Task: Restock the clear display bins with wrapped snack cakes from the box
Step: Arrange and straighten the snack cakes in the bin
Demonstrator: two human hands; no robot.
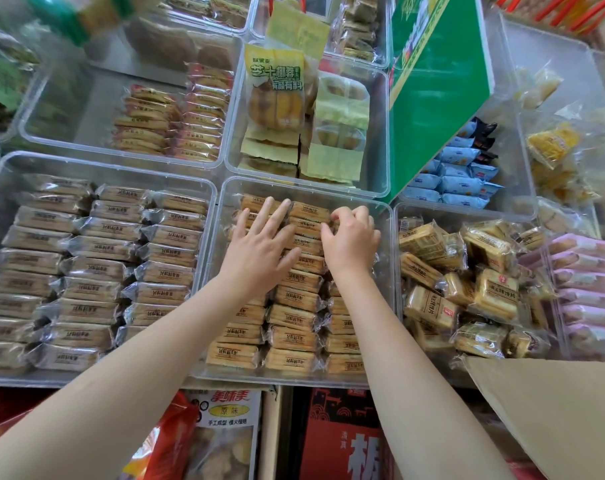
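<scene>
Filling the centre bin [221, 188], our snack cakes [296, 317] lie in rows; our left hand [259, 247] presses flat, fingers straight, while our right hand [351, 239] pinches one cake. Box flap [554, 410] sits lower right; green carton [432, 71] leans upper right.
</scene>
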